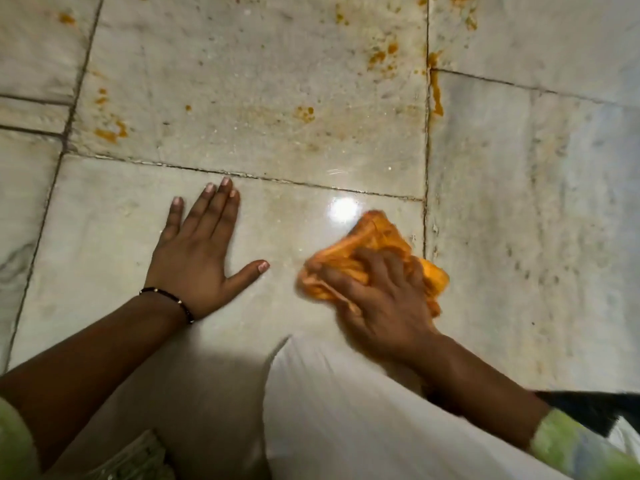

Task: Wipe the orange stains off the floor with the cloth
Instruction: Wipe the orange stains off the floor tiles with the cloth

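My right hand point(379, 299) grips a crumpled orange cloth point(372, 242) and presses it on the pale marble floor point(104, 209), blurred by motion. My left hand point(199, 251) lies flat on the same tile, fingers straight and spread, a dark bracelet at the wrist. Orange stains dot the tile beyond: a patch at the left point(110, 133), a spot in the middle point(305, 114), a cluster at the upper right point(381, 57) and a streak along the grout line point(435, 95).
My knee in white cloth point(339, 417) fills the lower middle. Dark grout lines divide the tiles. More orange specks lie at the far left point(65, 19) and top right point(464, 5). The tile under my hands shines wet with a light reflection point(343, 209).
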The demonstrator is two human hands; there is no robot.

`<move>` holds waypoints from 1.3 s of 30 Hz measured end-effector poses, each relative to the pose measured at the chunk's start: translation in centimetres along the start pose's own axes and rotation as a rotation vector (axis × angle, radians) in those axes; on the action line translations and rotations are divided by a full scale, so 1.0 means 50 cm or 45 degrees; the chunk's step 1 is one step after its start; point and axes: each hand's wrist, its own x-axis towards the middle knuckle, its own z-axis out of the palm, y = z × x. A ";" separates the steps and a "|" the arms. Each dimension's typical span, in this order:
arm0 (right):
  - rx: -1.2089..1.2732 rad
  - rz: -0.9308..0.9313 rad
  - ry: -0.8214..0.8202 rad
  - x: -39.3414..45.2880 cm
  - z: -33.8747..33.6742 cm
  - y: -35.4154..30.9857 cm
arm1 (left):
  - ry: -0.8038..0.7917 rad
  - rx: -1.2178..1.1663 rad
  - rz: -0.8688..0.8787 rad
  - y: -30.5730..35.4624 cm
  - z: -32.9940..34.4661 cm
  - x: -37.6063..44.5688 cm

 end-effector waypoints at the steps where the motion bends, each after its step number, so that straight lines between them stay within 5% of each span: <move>1: 0.018 0.025 0.009 -0.025 -0.005 0.040 | 0.007 0.003 0.004 -0.002 0.000 0.002; 9: -0.051 0.565 0.130 0.194 -0.071 0.222 | 0.007 -0.007 0.003 -0.004 0.001 0.006; 14: -0.022 0.161 0.068 0.333 -0.063 0.010 | 0.007 -0.013 0.000 -0.004 -0.003 0.003; 18: -0.061 -0.098 0.090 0.212 -0.029 -0.040 | 0.014 -0.007 0.006 -0.006 0.000 0.003; 22: -0.033 0.179 0.096 0.125 -0.043 0.098 | 0.040 -0.010 0.009 -0.006 0.006 0.001; 27: -0.003 0.526 0.183 0.308 -0.077 0.126 | 0.053 -0.036 -0.005 -0.004 0.002 0.002; 33: -0.071 -0.041 0.091 0.316 -0.038 -0.083 | 0.110 -0.145 -0.225 -0.001 -0.003 -0.010; 39: -0.064 -0.093 0.035 0.143 -0.043 0.067 | 0.100 -0.128 -0.210 -0.004 0.011 -0.007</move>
